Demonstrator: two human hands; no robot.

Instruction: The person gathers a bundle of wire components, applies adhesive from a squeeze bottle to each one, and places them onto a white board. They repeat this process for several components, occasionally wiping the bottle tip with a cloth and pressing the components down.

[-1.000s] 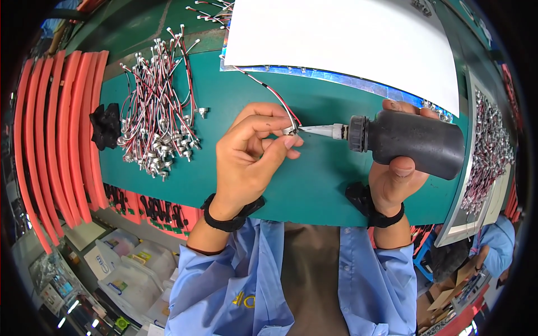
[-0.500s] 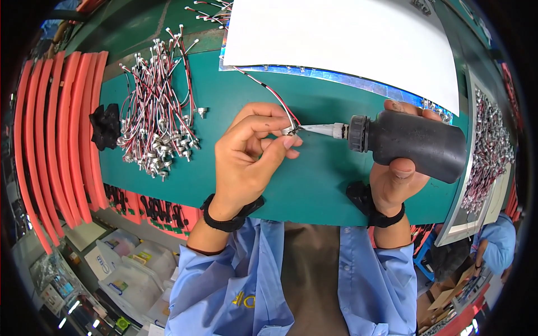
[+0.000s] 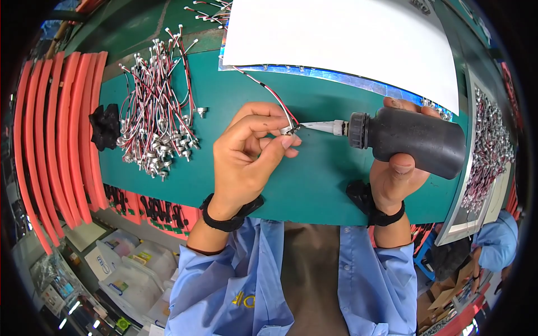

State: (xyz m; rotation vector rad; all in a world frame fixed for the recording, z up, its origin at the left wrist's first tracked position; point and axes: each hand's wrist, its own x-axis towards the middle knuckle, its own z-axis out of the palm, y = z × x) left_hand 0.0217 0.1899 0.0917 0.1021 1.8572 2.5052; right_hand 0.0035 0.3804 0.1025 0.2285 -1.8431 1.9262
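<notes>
My left hand (image 3: 250,151) pinches a small wired potentiometer (image 3: 287,131) between thumb and fingers. Its red, black and white wires run up and left toward the white sheet. From the right, my right hand (image 3: 399,178) wraps round a black squeeze bottle (image 3: 420,137) lying nearly level. The bottle's tapered, whitish nozzle (image 3: 324,127) points left, and its tip is at the potentiometer's terminals; whether they touch, I cannot tell. Left of my left hand lies a heap of similar wired potentiometers (image 3: 159,143), with a single one (image 3: 202,112) beside it.
A green mat (image 3: 314,196) covers the bench. At the back lies a large white sheet (image 3: 336,45) over a shiny blue-edged layer. Red foam strips (image 3: 67,134) stand at left, beside a black crumpled piece (image 3: 105,127). A tray of more wired parts (image 3: 485,151) is at right; a co-worker's blue sleeve (image 3: 499,241) shows beyond.
The bottle and its nozzle have shifted up very slightly. My left hand has barely moved and keeps its pinch. At far right, the co-worker's arm has moved a little.
</notes>
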